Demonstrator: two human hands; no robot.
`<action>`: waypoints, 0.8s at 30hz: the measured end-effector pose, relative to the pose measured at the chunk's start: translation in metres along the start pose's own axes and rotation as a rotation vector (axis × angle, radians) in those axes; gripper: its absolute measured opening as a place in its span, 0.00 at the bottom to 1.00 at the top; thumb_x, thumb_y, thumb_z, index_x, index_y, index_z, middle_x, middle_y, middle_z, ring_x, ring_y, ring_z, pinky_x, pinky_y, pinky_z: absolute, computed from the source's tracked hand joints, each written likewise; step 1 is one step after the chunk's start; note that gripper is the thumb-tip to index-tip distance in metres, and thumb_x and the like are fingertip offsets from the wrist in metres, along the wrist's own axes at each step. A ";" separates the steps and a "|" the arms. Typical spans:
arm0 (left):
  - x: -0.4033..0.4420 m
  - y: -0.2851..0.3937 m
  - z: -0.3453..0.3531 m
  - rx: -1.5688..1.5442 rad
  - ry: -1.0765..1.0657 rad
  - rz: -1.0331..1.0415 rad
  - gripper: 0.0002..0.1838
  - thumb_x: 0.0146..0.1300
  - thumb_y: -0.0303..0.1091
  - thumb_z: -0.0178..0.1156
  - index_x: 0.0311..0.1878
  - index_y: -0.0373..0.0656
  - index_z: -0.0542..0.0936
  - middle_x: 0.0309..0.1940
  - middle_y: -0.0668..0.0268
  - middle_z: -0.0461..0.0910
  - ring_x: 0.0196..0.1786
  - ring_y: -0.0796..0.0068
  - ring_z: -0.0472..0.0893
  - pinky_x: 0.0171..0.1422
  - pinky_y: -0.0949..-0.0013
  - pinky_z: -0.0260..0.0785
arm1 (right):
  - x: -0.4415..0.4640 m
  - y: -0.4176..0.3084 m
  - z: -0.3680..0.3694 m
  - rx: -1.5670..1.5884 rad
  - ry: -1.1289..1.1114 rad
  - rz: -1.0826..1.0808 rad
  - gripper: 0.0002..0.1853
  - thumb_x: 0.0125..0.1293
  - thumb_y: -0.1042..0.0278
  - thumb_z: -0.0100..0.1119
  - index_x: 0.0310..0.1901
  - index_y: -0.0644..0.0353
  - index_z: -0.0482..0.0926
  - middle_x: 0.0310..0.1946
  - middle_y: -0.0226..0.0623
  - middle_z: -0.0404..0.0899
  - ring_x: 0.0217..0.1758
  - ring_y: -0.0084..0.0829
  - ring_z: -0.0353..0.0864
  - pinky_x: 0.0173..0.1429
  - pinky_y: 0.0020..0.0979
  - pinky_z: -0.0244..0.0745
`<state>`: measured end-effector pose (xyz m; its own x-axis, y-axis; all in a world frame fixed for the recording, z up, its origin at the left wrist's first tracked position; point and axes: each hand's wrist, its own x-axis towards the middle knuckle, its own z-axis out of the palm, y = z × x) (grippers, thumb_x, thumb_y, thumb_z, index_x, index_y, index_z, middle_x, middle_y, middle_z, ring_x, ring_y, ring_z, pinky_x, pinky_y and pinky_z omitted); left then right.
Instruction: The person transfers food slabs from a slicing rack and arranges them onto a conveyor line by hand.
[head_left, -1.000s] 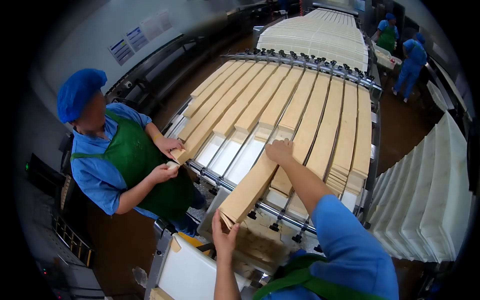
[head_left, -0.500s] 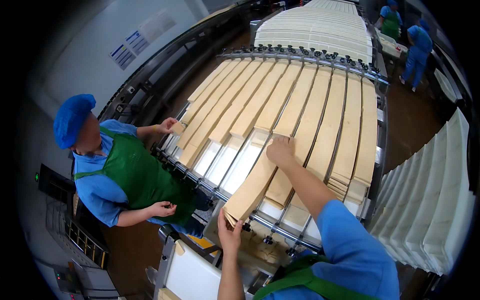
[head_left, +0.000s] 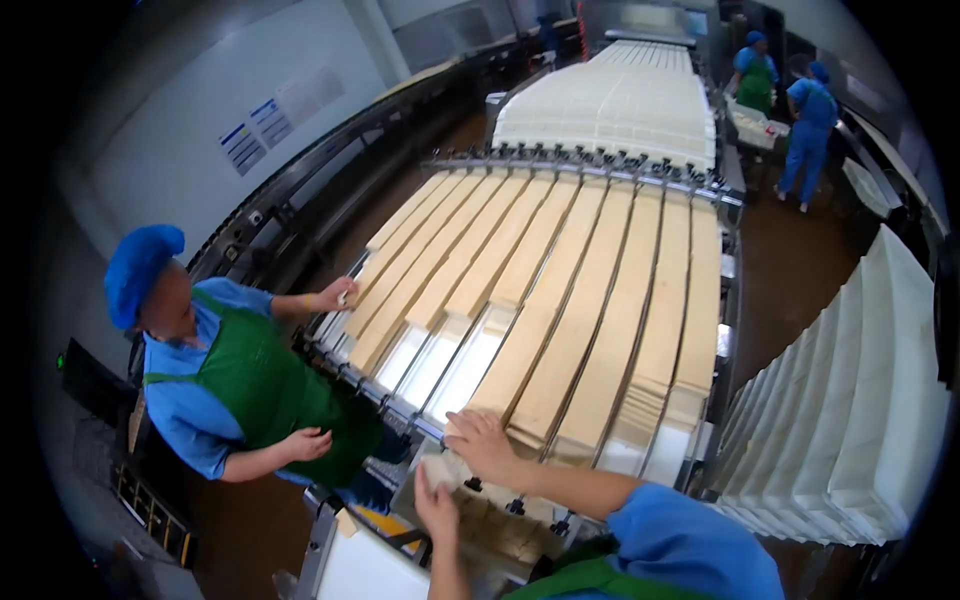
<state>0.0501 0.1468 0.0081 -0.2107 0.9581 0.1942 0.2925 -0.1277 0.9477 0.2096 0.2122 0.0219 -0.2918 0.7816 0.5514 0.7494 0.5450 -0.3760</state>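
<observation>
Long stacks of pale yellow sheets (head_left: 563, 370), looking like pressed tofu sheets, lie side by side in lanes on a conveyor (head_left: 462, 378). My right hand (head_left: 485, 446) rests on the near end of one stack, fingers spread and palm down. Just below it, my left hand (head_left: 437, 508) grips a small pale piece (head_left: 440, 470) with blurred edges. This piece is over the conveyor's front edge, above a container (head_left: 505, 535) with pale scraps in it.
A co-worker in a green apron (head_left: 262, 375) stands at the left, one hand at the stacks. Thin metal rods (head_left: 612, 447) divide the lanes, and a roller bar with black knobs (head_left: 600, 165) crosses behind. White moulded sheets (head_left: 835, 420) stand at the right. Two people (head_left: 808, 125) work farther back.
My right hand has come back toward me, from mid-stack to its near end. The stack my left hand held up at its end now lies flat in its lane. The view has shifted.
</observation>
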 end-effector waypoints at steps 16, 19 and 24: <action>-0.248 -0.037 -0.172 0.706 0.005 -1.105 0.31 0.59 0.51 0.61 0.55 0.31 0.75 0.44 0.46 0.81 0.37 0.48 0.82 0.44 0.57 0.75 | -0.002 0.001 0.004 -0.104 -0.046 0.089 0.15 0.53 0.63 0.65 0.45 0.44 0.83 0.65 0.48 0.62 0.63 0.43 0.64 0.62 0.50 0.55; -0.232 -0.024 -0.126 0.869 0.145 -1.010 0.37 0.58 0.61 0.57 0.58 0.37 0.67 0.47 0.51 0.78 0.51 0.52 0.78 0.58 0.46 0.62 | -0.009 0.020 0.025 -0.074 0.029 -0.012 0.12 0.53 0.63 0.64 0.42 0.45 0.84 0.66 0.47 0.60 0.64 0.44 0.64 0.64 0.50 0.53; -0.215 -0.029 -0.072 0.909 0.205 -0.716 0.36 0.56 0.61 0.59 0.57 0.41 0.70 0.40 0.55 0.79 0.44 0.55 0.79 0.51 0.52 0.65 | -0.008 0.022 0.021 -0.070 0.060 0.036 0.08 0.54 0.66 0.64 0.37 0.49 0.85 0.67 0.47 0.60 0.67 0.44 0.61 0.67 0.48 0.51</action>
<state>0.0197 -0.0742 -0.0427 -0.7193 0.6669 -0.1942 0.5868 0.7331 0.3440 0.2156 0.2244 -0.0065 -0.2295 0.7792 0.5833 0.7988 0.4932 -0.3446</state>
